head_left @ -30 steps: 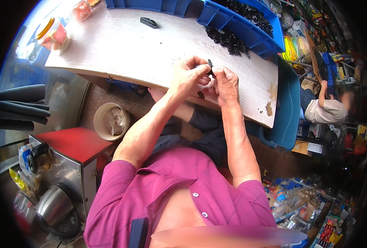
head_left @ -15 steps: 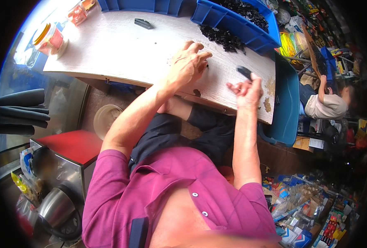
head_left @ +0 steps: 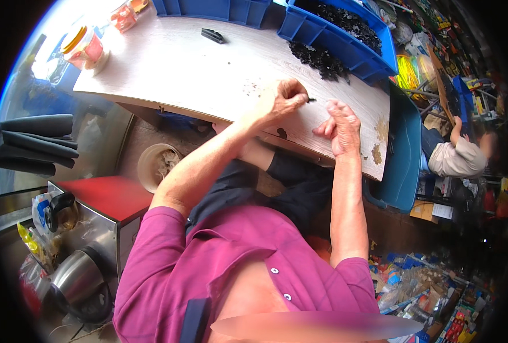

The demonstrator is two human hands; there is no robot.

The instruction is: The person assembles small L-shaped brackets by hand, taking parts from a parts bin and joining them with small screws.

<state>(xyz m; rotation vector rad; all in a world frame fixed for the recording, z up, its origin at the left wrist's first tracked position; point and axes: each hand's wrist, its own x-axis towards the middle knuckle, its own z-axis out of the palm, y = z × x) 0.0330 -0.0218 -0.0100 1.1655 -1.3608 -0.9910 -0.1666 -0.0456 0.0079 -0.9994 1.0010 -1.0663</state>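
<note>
My left hand point(head_left: 285, 103) is closed over the pale tabletop, thumb and fingers pinched on a small black plastic piece point(head_left: 311, 100) that juts out to the right. Just right of it, my right hand point(head_left: 344, 128) is raised over the table's near part. Its fingers are loosely bent and apart, and nothing shows between them. Beyond the hands lies a heap of small black plastic pieces point(head_left: 320, 62), spilled against a blue bin point(head_left: 337, 46) that holds more of them. One larger oblong black part point(head_left: 213, 35) rests alone near the table's far side.
Another blue bin point(head_left: 211, 12) stands at the far edge. Jars with red labels point(head_left: 84, 51) are at the left end of the white table point(head_left: 168, 63). A teal tub point(head_left: 404, 154) adjoins its right end. A bucket point(head_left: 151, 168) is below; another person point(head_left: 457, 153) sits at right.
The dark oblong part that was in my right hand no longer shows. My left hand has closed from spread fingers into a pinch on a small black piece. The view has shifted slightly.
</note>
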